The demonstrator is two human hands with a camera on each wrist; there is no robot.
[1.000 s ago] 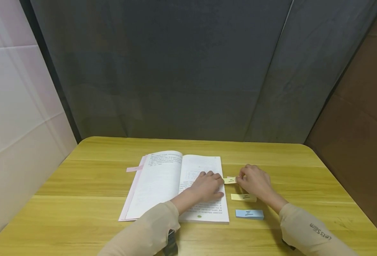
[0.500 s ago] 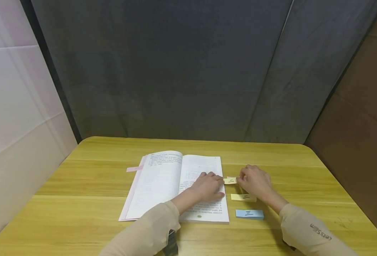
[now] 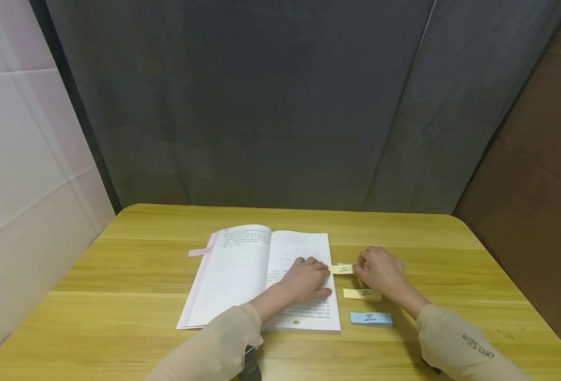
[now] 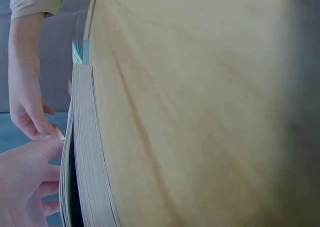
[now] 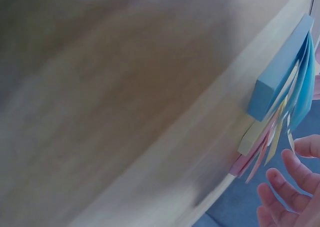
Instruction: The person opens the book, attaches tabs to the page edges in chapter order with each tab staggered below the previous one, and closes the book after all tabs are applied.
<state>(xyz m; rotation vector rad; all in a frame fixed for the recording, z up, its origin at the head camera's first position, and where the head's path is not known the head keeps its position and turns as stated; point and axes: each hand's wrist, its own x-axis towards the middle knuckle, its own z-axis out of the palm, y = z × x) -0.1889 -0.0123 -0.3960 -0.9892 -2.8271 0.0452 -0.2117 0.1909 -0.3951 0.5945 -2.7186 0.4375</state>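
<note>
An open book (image 3: pixel 237 280) lies on the table, its right page covered with print. My left hand (image 3: pixel 304 280) rests on that page with its fingertips at the outer edge. Between finger and thumb my right hand (image 3: pixel 380 270) pinches the right end of a yellow sticky note (image 3: pixel 341 270) marked with two strokes. The note's left end lies at the page edge, under the left fingertips in the head view. A yellow sticky pad (image 3: pixel 355 293) with the same mark lies just nearer, and below it a blue sticky pad (image 3: pixel 371 318) marked with three strokes.
A pink sticky tab (image 3: pixel 198 252) sticks out from the book's left edge. In the right wrist view a pink sticky pad (image 5: pixel 239 165) lies beyond the yellow one. A dark wall panel (image 3: pixel 261 106) stands behind the table (image 3: pixel 118 296).
My left hand has slid slightly left, and more of the yellow sticky note shows at its fingertips. The right hand has barely shifted and still pinches the note.
</note>
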